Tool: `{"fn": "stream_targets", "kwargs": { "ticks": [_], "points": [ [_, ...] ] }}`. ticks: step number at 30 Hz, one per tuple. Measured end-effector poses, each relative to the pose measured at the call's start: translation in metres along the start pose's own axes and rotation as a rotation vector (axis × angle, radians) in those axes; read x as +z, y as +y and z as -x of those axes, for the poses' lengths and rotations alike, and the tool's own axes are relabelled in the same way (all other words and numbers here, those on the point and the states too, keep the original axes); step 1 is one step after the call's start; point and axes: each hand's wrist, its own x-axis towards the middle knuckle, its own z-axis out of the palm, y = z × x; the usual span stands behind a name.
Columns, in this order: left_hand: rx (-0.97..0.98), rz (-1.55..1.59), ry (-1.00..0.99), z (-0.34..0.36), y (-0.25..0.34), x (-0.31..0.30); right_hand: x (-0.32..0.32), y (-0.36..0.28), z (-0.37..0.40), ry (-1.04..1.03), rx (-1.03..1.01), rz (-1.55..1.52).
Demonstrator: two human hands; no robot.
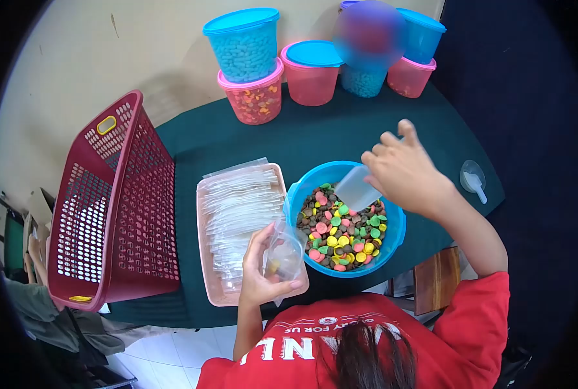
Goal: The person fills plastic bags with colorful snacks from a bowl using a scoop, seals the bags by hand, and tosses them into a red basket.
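Note:
My left hand [262, 267] grips a clear plastic bag [288, 249] beside the blue tub's left rim. A few small pieces seem to lie low in the bag. My right hand [405, 170] is closed on the handle of a translucent scoop [358, 188], its blade tilted down into the blue tub [398, 235]. Multicoloured cereal pieces [341, 236] fill the tub: brown, pink, green and yellow. To its left, partly behind my left hand, a pale pink tray [214, 290] holds a long row of flat clear packets [243, 214].
A maroon laundry basket [143, 194] stands at the left. Along the back wall are stacked lidded containers [253, 100], some holding coloured pieces. A small clear dish with a white spoon [475, 185] lies at the right edge. Another person's arm [37, 256] shows far left.

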Motion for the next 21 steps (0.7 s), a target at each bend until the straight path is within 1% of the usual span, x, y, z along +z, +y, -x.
{"fn": "stream_targets", "kwargs": {
  "ticks": [1, 3, 4, 6, 7, 9, 10, 11, 13, 14, 15, 16, 18, 19, 21],
  "points": [
    [-0.001, 0.001, 0.001, 0.004, -0.001, -0.001, 0.020, -0.003, -0.002, -0.001, -0.001, 0.000],
    [-0.081, 0.268, -0.054, 0.010, -0.002, -0.003, 0.059, -0.009, -0.008, 0.197, 0.012, 0.019],
    [-0.083, 0.270, -0.049, 0.012, -0.005, -0.001, 0.077, -0.012, -0.010, 0.196, 0.007, 0.019],
    [-0.104, 0.413, 0.003, 0.014, -0.014, 0.007, 0.104, -0.016, -0.009, 0.448, -0.029, 0.057],
    [-0.107, 0.413, 0.005, 0.015, -0.016, 0.009, 0.109, -0.017, -0.006, 0.446, -0.030, 0.055],
    [-0.178, 0.447, -0.026, 0.014, -0.020, 0.012, 0.115, -0.020, -0.002, 0.490, -0.063, -0.001],
    [-0.182, 0.447, -0.024, 0.014, -0.020, 0.013, 0.115, -0.020, 0.001, 0.423, -0.029, -0.052],
    [-0.191, 0.473, -0.001, 0.013, -0.020, 0.014, 0.116, -0.023, 0.003, 0.420, -0.030, -0.055],
    [-0.206, 0.500, 0.017, 0.012, -0.021, 0.015, 0.118, -0.034, 0.008, 0.371, 0.057, -0.331],
    [-0.195, 0.554, 0.023, 0.011, -0.023, 0.015, 0.123, -0.041, 0.008, 0.362, 0.062, -0.399],
    [-0.184, 0.609, 0.029, 0.010, -0.025, 0.015, 0.122, -0.046, 0.007, 0.359, 0.066, -0.400],
    [-0.187, 0.607, 0.026, 0.008, -0.027, 0.015, 0.121, -0.050, 0.005, 0.331, 0.055, -0.444],
    [-0.130, 0.594, 0.040, 0.007, -0.029, 0.013, 0.120, -0.052, 0.003, 0.277, 0.036, -0.539],
    [-0.133, 0.591, 0.039, 0.006, -0.028, 0.012, 0.119, -0.049, 0.003, 0.277, 0.038, -0.543],
    [-0.149, 0.596, 0.051, 0.005, -0.025, 0.012, 0.117, -0.040, 0.007, 0.060, -0.009, -0.790]
  ]
}}
